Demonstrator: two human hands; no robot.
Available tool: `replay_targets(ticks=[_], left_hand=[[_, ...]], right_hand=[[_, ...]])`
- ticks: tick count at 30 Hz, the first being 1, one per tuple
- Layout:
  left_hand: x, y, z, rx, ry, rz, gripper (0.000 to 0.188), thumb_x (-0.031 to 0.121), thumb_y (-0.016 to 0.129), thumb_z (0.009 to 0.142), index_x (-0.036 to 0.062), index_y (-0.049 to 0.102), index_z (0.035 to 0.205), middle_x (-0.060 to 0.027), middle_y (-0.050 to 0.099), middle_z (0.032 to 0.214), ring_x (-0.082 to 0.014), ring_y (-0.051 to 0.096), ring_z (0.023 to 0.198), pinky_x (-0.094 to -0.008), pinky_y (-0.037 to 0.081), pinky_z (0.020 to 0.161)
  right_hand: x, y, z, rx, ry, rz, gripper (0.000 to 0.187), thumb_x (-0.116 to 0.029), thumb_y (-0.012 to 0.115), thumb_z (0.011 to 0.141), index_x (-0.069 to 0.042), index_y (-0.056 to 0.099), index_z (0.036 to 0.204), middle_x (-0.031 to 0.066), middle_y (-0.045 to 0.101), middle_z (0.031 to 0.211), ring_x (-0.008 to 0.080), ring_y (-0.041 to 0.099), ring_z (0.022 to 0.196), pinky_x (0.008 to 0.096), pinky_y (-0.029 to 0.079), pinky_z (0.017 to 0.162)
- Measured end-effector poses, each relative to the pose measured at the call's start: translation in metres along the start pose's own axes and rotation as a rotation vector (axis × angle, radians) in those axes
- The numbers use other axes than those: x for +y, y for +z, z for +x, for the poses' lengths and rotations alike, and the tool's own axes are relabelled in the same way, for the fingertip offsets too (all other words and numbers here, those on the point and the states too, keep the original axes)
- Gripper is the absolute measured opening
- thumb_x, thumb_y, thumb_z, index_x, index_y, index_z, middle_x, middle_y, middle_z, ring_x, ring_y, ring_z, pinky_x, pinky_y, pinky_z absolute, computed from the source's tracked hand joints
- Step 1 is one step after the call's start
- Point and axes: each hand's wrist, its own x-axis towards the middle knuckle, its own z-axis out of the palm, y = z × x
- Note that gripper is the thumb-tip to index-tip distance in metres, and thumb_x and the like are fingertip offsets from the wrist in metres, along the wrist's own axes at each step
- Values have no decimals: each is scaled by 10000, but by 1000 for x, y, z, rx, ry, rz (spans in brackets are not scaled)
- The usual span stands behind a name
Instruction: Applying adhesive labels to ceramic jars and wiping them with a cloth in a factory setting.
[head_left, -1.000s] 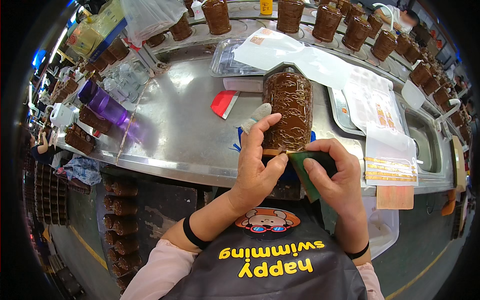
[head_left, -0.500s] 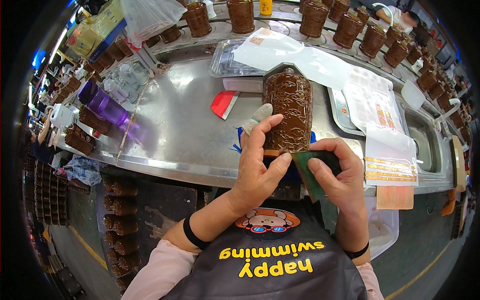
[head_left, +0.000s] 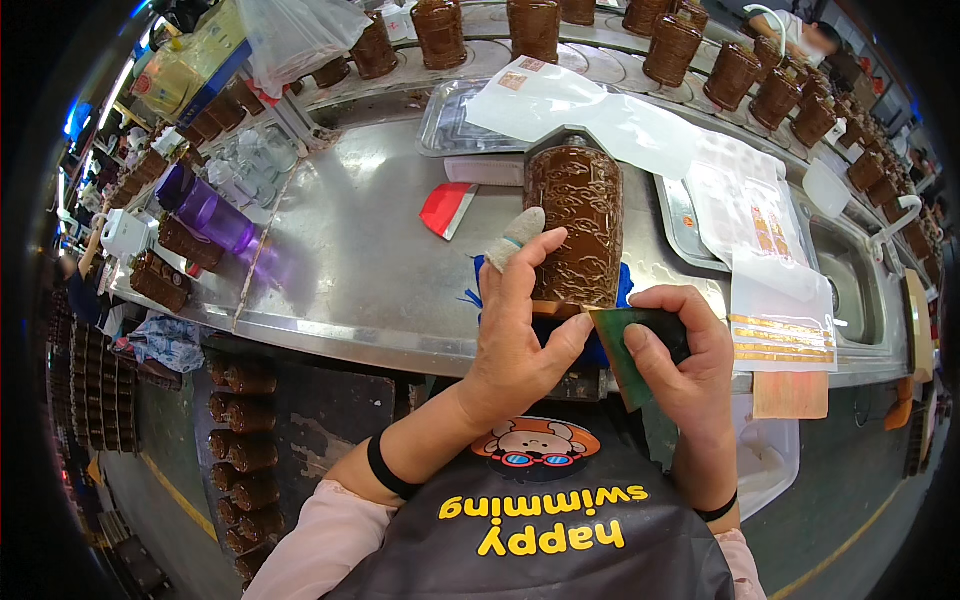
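Gripped one flat green piece [head_left: 632, 360] between the thumb and fingers of the right hand [head_left: 685, 350]. Laid the fingers of the left hand [head_left: 525, 325] against one brown jar [head_left: 580, 225], just ahead of both thumbs; could not tell whether firmly closed. Met the steel table's [head_left: 345, 230] front edge nearer the body than the fingertips. Had open room leftward, between one red-and-white scraper [head_left: 449, 210] and one purple bottle [head_left: 212, 212].
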Motion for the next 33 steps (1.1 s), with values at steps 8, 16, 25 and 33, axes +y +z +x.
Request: replay_targets(ticks=[8, 16, 25, 33], left_hand=[[0, 0, 1, -19, 70, 117, 678, 90, 665, 813, 21, 368, 1419, -174, 436, 1320, -278, 450, 1202, -373, 357, 1037], [-1, -2, 1, -19, 122, 188, 683, 57, 646, 810, 11, 359, 1428, -157, 429, 1312, -230, 466, 1208, -339, 392, 1035], [2, -2, 2, -29, 70, 153, 670, 46, 624, 804, -4, 365, 1420, -157, 428, 1333, -237, 449, 1223, -351, 338, 1073], [-4, 0, 0, -4, -7, -131, 663, 63, 619, 757, 20, 416, 1387, -197, 481, 1320, -341, 409, 1183, -429, 252, 1081]], right_hand=[[-4, 1, 4, -11, 24, -56, 194, -38, 666, 822, 13, 630, 1006, 91, 667, 813, 121, 631, 689, 261, 496, 625], [3, 2, 8, 3, 53, -44, 190, -47, 662, 824, 11, 627, 1002, 93, 669, 783, 121, 631, 674, 264, 497, 615], [-5, 0, 9, 19, -90, -124, 200, -41, 665, 814, 11, 629, 1004, 96, 672, 791, 130, 632, 686, 269, 499, 634], [-1, 1, 12, -42, 16, -101, 196, -36, 660, 815, 15, 627, 1001, 102, 673, 789, 125, 628, 687, 269, 497, 636]])
